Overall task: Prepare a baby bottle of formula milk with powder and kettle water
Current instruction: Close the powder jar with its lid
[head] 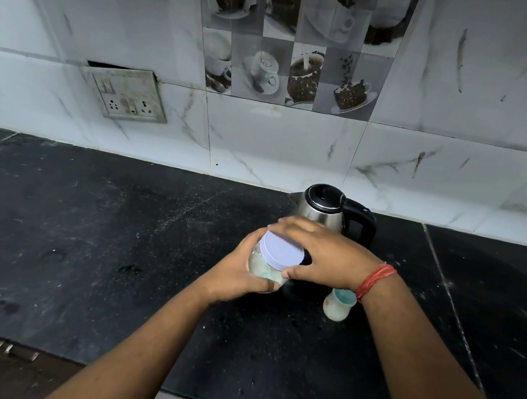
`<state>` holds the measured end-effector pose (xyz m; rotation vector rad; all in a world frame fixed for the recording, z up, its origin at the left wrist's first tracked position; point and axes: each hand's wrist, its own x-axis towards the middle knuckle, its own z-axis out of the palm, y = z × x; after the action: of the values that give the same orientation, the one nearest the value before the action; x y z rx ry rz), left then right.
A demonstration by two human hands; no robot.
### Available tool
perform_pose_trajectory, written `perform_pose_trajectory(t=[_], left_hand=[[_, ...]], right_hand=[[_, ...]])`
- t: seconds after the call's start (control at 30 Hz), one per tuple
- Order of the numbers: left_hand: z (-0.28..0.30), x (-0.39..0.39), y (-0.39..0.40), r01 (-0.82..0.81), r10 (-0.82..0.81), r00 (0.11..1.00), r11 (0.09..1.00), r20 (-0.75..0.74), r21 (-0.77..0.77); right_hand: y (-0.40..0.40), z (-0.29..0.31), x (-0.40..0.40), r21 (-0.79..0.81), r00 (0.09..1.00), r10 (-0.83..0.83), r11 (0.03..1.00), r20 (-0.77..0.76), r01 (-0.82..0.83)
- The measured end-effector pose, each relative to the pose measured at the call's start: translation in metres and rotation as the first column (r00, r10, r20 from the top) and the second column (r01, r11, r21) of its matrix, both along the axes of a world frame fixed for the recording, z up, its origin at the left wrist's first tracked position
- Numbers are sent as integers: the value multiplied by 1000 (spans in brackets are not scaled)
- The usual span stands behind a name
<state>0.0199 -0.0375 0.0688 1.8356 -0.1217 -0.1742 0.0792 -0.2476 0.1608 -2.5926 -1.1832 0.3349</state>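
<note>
Holding the clear round plastic jar (257,262) tight in the left hand (241,271) above the black stone counter (90,230), the right hand (324,257) grasping its pale purple lid (281,250) should twist slowly, keeping it level.

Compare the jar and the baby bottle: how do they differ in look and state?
The jar is held tilted, with the left hand around its body and the right hand gripping its lilac lid; the bottle stands upright on the counter, untouched. The jar is closed; the bottle looks open, with no cap visible. The jar looks wider than the bottle. Both look like pale, translucent plastic.
</note>
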Motion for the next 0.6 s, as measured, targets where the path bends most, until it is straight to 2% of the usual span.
perform_pose_trajectory(t=[0.2, 0.3, 0.5, 0.6], left_hand=[[6, 0, -2, 45, -45, 998, 999, -35, 4], [9, -2, -4, 33, -34, 999, 999, -36, -21], [18, -2, -18, -13, 13, 1000, 999, 0, -53], [17, 0, -23, -71, 72, 997, 997, 27, -39]], right_hand=[[4, -7, 0, 9, 998, -61, 998, 13, 61], [6, -12, 0, 77, 996, -79, 994, 29, 76], [13, -24, 0, 162, 953, -154, 980, 263, 113], [17, -28, 1, 179, 932, -216, 969, 291, 169]])
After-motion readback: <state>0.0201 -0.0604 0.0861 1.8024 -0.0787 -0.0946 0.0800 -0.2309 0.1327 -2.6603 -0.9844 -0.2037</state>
